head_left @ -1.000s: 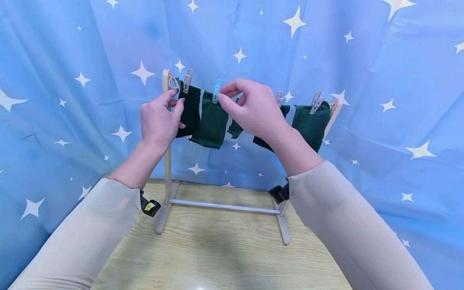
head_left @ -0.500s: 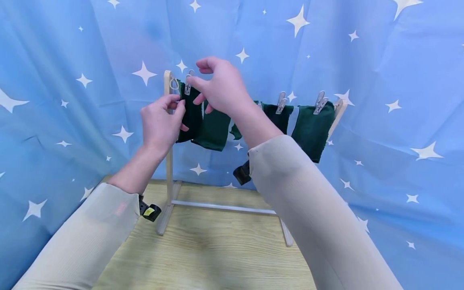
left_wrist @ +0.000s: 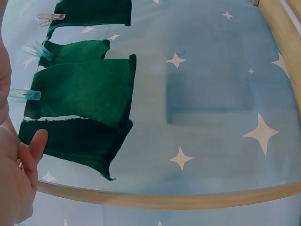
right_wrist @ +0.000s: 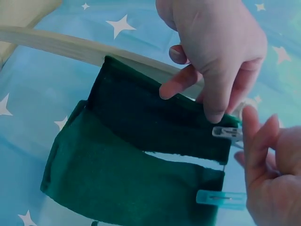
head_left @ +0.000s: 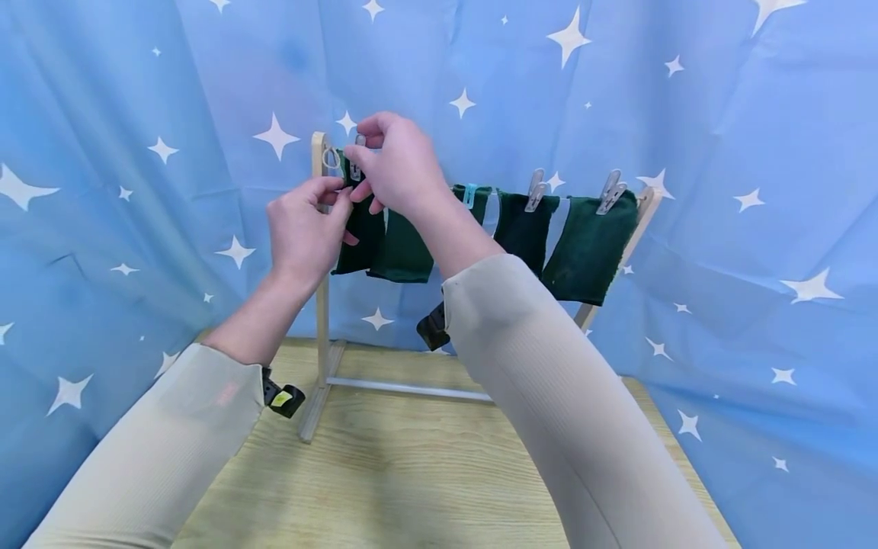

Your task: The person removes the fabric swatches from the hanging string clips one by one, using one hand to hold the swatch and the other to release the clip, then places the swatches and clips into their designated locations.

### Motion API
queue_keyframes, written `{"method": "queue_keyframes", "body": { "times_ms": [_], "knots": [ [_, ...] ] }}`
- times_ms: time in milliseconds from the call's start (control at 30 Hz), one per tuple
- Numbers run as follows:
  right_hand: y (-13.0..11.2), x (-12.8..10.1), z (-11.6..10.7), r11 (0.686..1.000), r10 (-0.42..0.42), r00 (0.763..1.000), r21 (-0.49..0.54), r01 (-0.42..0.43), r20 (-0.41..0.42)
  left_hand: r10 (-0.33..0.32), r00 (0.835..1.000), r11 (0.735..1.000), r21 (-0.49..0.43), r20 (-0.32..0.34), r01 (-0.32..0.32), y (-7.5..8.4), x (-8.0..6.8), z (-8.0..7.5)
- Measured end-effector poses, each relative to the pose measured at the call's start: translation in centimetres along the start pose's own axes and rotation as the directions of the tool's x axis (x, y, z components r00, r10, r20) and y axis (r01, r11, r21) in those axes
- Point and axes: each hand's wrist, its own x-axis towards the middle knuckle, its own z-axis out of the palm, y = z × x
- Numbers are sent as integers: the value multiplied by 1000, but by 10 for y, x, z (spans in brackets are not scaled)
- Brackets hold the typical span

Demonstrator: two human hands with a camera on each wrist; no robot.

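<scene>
Pieces of green cloth hang by clothespins along a small wooden drying rack. At its left end, my left hand (head_left: 305, 225) pinches the edge of the dark green cloth (head_left: 363, 236); the left wrist view shows a fingertip lying on that cloth (left_wrist: 75, 143). My right hand (head_left: 405, 164) has its thumb and forefinger around the grey clothespin (head_left: 355, 169) at this cloth's top edge. The right wrist view shows the clip end of the grey clothespin (right_wrist: 225, 133) on the cloth, its other end hidden by my right hand (right_wrist: 277, 165). My left hand (right_wrist: 216, 56) is beside it.
A blue clothespin (right_wrist: 218, 198) grips the neighbouring green cloth (right_wrist: 127, 174). Farther right hang more cloths with a blue clothespin (head_left: 469, 196) and grey clothespins (head_left: 537, 191). The rack's left post (head_left: 320, 305) stands on the wooden table (head_left: 384, 488), before a star-patterned blue curtain (head_left: 720, 229).
My right hand has moved left from the blue clothespin on the second cloth to the grey clothespin, and its fingers have closed in. My left hand has stayed at the cloth's edge.
</scene>
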Motion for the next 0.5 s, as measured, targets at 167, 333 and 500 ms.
{"method": "queue_keyframes", "body": {
  "times_ms": [167,333,500],
  "knots": [
    [5,-1,-5,999,-22,1000,28,22,-18,-11,1000,1000,-4,-4,11,3,1,1],
    [8,-3,-10,999,-39,999,27,39,-17,-13,1000,1000,10,-25,13,3,2,-1],
    [8,-7,-13,998,-31,999,49,31,-13,9,998,998,54,-61,-6,2,3,-2]
  ]
}}
